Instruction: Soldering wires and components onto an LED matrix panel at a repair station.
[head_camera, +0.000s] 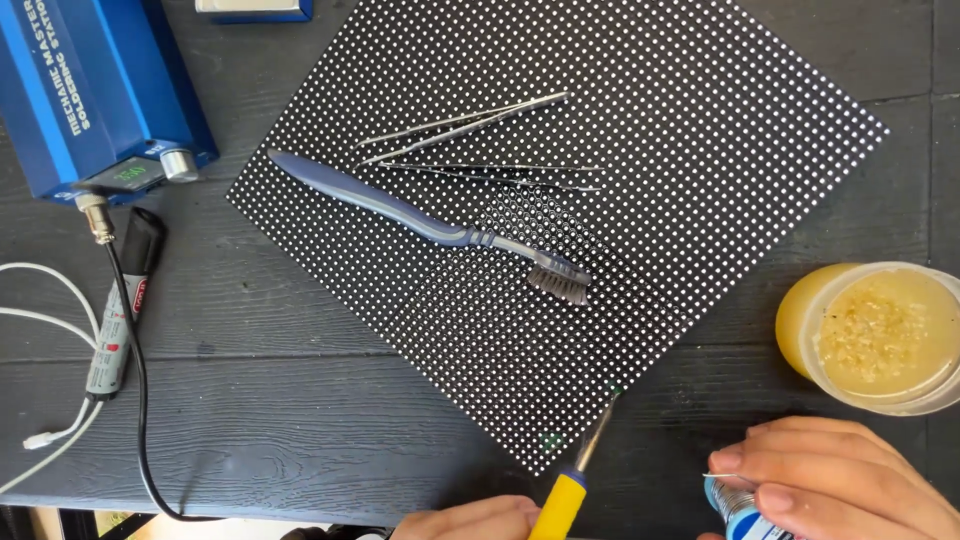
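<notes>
My left hand (470, 520) grips a soldering iron (572, 480) with a yellow handle at the bottom edge; its metal tip points up toward the near corner of a black dotted panel (700, 150). My right hand (840, 480) at the bottom right holds a small blue spool of solder wire (735, 510), with a thin strand sticking out to the left. On the panel lie a blue toothbrush (420, 215) and two metal tweezers (465, 125).
A blue soldering station (90, 90) sits at the top left, its black cable (135, 370) running down the dark wooden table (280, 400). A marker pen (125, 305) and white wires (50, 320) lie at left. An open yellow flux jar (880, 335) stands at right.
</notes>
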